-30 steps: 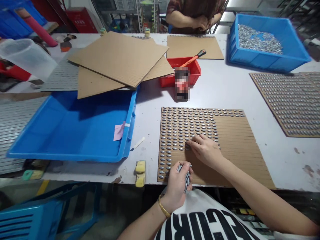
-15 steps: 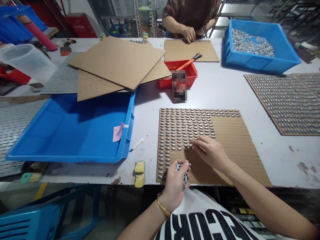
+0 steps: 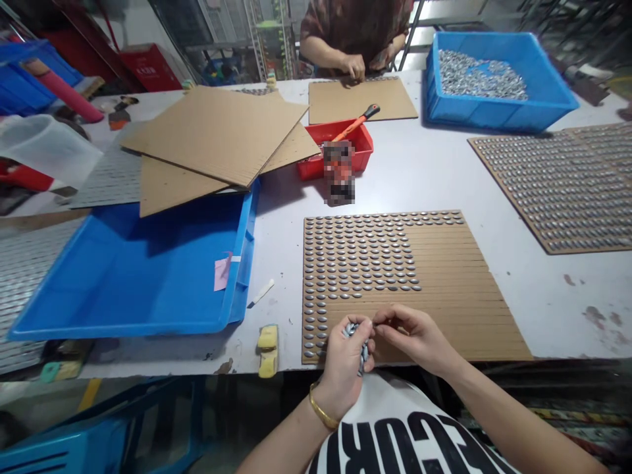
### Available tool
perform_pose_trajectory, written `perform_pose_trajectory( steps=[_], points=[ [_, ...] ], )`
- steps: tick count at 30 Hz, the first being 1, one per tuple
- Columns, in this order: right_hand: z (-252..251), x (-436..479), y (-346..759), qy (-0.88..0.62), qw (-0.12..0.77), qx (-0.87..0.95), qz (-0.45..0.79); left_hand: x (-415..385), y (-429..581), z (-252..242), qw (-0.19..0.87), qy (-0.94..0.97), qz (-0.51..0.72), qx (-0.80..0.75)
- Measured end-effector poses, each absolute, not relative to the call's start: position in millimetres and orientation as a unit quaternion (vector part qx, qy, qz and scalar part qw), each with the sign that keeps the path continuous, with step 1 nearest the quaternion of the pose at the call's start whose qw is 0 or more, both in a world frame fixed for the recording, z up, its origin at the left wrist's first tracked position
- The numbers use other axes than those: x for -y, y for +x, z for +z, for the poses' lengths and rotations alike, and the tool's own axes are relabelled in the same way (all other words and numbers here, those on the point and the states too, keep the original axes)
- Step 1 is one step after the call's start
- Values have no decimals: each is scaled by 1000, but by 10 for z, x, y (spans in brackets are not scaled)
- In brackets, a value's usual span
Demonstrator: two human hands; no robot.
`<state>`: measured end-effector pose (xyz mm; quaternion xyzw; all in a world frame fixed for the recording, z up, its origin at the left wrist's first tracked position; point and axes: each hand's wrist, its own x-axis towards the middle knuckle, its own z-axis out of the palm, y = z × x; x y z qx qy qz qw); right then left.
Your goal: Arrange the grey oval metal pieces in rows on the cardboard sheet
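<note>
My left hand (image 3: 349,352) is curled round a cluster of small silver oval metal pieces (image 3: 364,355), above the near edge of a cardboard sheet (image 3: 459,289). Rows of similar oval pieces (image 3: 360,253) lie along the sheet's far and left parts; its right side shows bare lined cardboard. Close beside the left hand's fingertips is my right hand (image 3: 412,336), thumb and index finger pinched together. Whether a piece is between them is too small to make out.
A blue bin of metal pieces (image 3: 498,112) stands back right, near another filled sheet (image 3: 557,191). At left, cardboard sheets (image 3: 217,131) overlap a blue tray (image 3: 148,276). Behind my sheet is a red box (image 3: 363,148). A co-worker's hand (image 3: 353,66) works across the table.
My right hand has drawn back from the rows of pieces to the left hand's fingertips. The left hand keeps its hold. The whole view has shifted slightly.
</note>
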<state>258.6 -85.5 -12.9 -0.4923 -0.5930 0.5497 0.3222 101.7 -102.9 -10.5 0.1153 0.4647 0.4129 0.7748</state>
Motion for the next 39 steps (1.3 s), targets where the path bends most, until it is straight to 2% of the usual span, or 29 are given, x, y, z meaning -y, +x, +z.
perform_pose_trajectory(
  steps=[8, 15, 24, 26, 29, 33, 39],
  points=[
    [-56, 904, 2646, -473, 266, 693, 475, 1000, 1040, -67, 760, 108, 413, -490],
    [-86, 940, 2674, -502, 339, 643, 468, 1048, 1052, -85, 786, 121, 359, -488],
    [-69, 879, 2656, -492, 314, 661, 472, 1009, 1044, -113, 774, 141, 371, -494],
    [-115, 826, 2673, -501, 319, 677, 434, 990, 1041, -106, 770, 140, 373, -498],
    [-263, 709, 2694, -493, 338, 742, 304, 975, 1039, -93, 768, 125, 372, -506],
    [-459, 560, 2693, -459, 295, 823, 156, 981, 1035, -93, 769, 113, 369, -510],
    [-548, 499, 2690, -437, 225, 865, 104, 996, 1020, -141, 774, 116, 375, -496]
  ],
)
